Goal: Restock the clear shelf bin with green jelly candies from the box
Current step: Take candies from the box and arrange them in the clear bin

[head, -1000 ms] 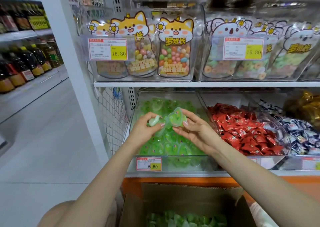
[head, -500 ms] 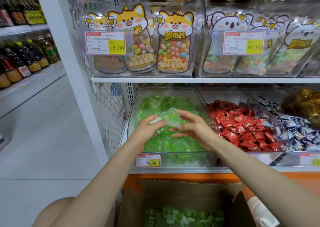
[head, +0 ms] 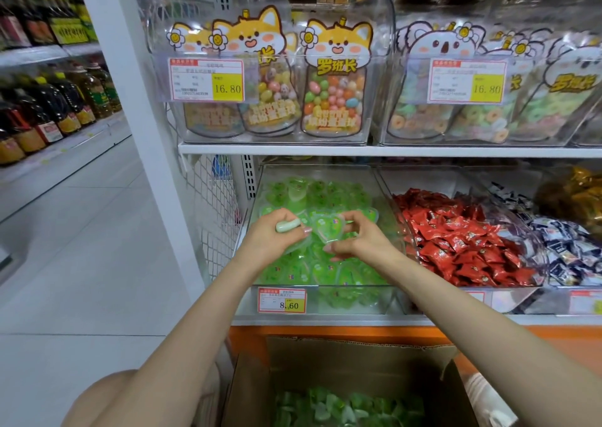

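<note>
Jelly (head: 288,225), pale green, is pinched in my left hand (head: 272,239); my right hand (head: 363,245) grips a second, heart-shaped jelly cup (head: 329,229). Both hover over the bin (head: 386,198) of green jellies, its price tag (head: 282,300) reading 8.60. Two upper tags (head: 206,80) each read 16.80. One box (head: 358,358) below holds more.

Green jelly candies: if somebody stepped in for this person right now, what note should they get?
Left hand grips a pale green jelly; right hand pinches a heart-shaped jelly cup. Both are above the clear bin.
Done: the bin already holds many green jellies.
The cardboard box below has more.
Left: drop these two in, then move the rest over from the box.
</note>
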A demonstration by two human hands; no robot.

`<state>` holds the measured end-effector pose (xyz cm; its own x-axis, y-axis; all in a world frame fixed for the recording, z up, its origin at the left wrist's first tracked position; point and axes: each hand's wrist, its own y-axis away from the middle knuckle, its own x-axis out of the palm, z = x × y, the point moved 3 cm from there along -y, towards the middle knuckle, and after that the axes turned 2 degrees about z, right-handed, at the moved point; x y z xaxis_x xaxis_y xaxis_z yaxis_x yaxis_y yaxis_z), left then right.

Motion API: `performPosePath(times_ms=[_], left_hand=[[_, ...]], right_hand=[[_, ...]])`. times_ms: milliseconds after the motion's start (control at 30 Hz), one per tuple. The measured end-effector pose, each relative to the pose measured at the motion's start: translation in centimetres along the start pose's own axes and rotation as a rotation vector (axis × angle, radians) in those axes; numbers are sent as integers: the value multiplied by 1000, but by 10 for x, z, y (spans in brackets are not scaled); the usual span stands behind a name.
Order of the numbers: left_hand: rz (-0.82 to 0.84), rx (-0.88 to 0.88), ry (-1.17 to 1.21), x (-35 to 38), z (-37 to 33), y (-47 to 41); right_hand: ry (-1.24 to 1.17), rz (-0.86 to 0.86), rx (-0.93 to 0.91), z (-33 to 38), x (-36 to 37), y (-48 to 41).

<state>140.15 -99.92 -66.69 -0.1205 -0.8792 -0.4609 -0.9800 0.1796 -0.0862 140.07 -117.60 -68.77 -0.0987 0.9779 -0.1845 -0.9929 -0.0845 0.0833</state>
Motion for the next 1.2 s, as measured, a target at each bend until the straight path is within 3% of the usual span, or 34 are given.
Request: performPosePath(times_ms=[167, 367, 667, 933, 1000, 1067, 1133, 1200], left_hand=[[-69, 9, -15, -16, 1, 0], [-82, 17, -13, -17, 0, 2], [-133, 6, 91, -20, -1, 4], [-136, 117, -4, -9, -7, 5], [-128, 84, 105, -5, -7, 5], [-70, -35, 396, 1, -5, 5], [38, -215, 685, 11, -4, 5], [108, -347, 798, 20, -5, 6]], right_hand=[[3, -8, 133, -8, 7, -7], [148, -66, 131, -15, 14, -16], [393, -140, 5, -15, 13, -18], [598, -100, -79, -10, 9, -16], [690, -134, -118, -5, -1, -11], [695, -170, -219, 6, -12, -3], [560, -137, -299, 16, -17, 8], [395, -63, -328, 22, -18, 20]])
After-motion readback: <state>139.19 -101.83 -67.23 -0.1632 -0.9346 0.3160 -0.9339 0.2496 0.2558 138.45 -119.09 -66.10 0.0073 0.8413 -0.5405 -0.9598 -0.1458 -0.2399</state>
